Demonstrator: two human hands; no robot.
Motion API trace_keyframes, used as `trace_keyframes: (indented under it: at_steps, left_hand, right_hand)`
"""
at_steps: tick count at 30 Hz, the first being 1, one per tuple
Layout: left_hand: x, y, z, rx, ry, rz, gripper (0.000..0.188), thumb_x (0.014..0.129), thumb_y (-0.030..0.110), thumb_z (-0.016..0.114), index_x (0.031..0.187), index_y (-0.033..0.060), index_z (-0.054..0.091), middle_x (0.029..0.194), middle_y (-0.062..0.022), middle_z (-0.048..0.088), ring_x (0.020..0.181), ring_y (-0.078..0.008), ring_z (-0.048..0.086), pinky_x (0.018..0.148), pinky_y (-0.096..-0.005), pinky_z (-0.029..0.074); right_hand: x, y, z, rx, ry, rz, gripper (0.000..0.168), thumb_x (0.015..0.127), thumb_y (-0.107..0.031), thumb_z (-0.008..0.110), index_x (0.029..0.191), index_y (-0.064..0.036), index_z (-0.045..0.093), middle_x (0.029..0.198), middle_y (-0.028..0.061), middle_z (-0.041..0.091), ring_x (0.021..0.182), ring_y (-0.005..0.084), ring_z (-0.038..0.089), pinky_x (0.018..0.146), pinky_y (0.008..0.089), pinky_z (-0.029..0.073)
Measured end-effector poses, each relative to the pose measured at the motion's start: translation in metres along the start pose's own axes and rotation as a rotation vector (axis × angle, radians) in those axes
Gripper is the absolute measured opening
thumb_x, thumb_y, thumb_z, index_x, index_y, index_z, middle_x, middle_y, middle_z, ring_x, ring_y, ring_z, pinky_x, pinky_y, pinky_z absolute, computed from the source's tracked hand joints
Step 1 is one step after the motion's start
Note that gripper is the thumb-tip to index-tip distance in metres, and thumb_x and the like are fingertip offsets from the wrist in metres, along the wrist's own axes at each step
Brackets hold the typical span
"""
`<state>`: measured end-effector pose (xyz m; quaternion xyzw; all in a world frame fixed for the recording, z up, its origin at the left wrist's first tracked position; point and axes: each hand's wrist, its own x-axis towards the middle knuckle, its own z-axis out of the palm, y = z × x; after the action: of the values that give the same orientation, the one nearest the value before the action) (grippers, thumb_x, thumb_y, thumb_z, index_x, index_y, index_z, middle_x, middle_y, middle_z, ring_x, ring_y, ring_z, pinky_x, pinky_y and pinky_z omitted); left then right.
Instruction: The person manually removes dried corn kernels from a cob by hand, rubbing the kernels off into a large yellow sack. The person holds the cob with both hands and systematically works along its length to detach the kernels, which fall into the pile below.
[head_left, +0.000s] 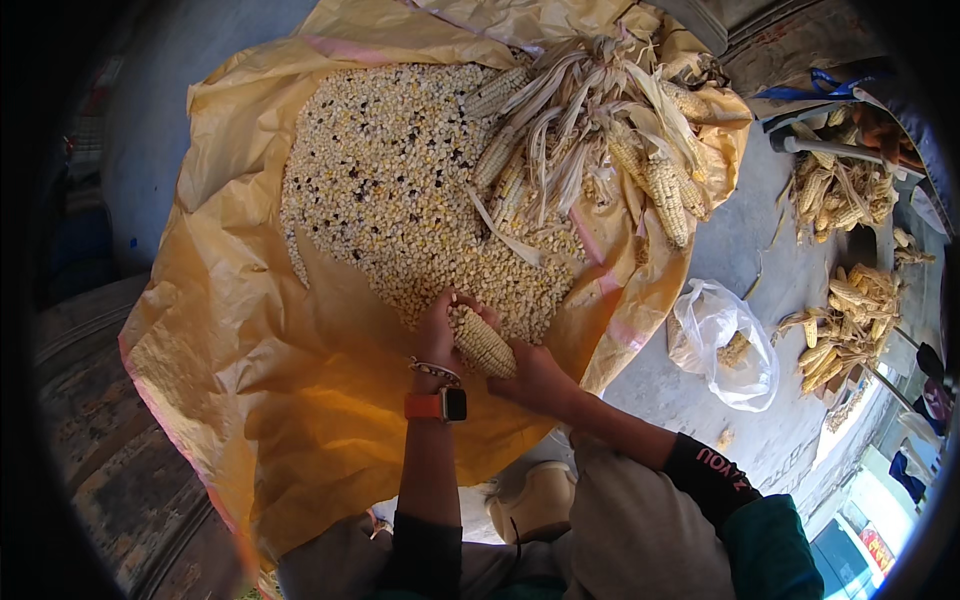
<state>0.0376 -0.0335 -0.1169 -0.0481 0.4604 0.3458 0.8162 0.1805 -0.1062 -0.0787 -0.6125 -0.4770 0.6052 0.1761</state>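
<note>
A pale ear of corn (484, 343) lies tilted between my two hands, its rows of kernels facing up. My left hand (437, 330) wraps the far end, with the fingers curled around it. At the near end, my right hand (536, 379) grips the ear from the right side. Just beyond my hands spreads a heap of loose corn kernels (375, 172), mostly cream with some yellow and dark ones. The heap rests on a wrinkled yellow woven plastic sheet (217, 352). A bundle of ears with dry husks (577, 127) sits on the heap's right side.
On the grey floor to the right stands a translucent plastic bag (727, 345) with something yellowish inside. Farther right lie husked ears in a pile (851, 322) and another bunch of corn (836, 191). A beige stool or container (536, 502) is near my legs.
</note>
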Motion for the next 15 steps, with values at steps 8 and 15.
trace_keyframes:
  at_steps: [8,15]
  left_hand:
    - [-0.014,-0.023,0.014,0.946,0.228,0.678,0.041,0.085,0.038,0.054,0.094,-0.0024,0.053,0.076,-0.0132,0.059,0.072,-0.0204,0.054,0.064,-0.0312,0.045]
    - [-0.014,-0.014,0.013,1.144,0.427,0.5,0.046,0.077,0.038,0.062,0.094,-0.0051,0.056,0.077,-0.013,0.06,0.075,-0.0225,0.056,0.068,-0.036,0.044]
  right_hand:
    - [0.003,-0.005,-0.008,0.344,-0.142,0.3,0.038,0.069,-0.02,0.069,0.098,0.003,0.057,0.08,0.0137,0.064,0.075,0.0198,0.061,0.069,0.0338,0.049]
    - [-0.001,-0.003,-0.004,0.167,-0.025,0.129,0.04,0.067,-0.021,0.069,0.096,0.004,0.059,0.083,0.0167,0.064,0.079,0.022,0.062,0.074,0.0348,0.048]
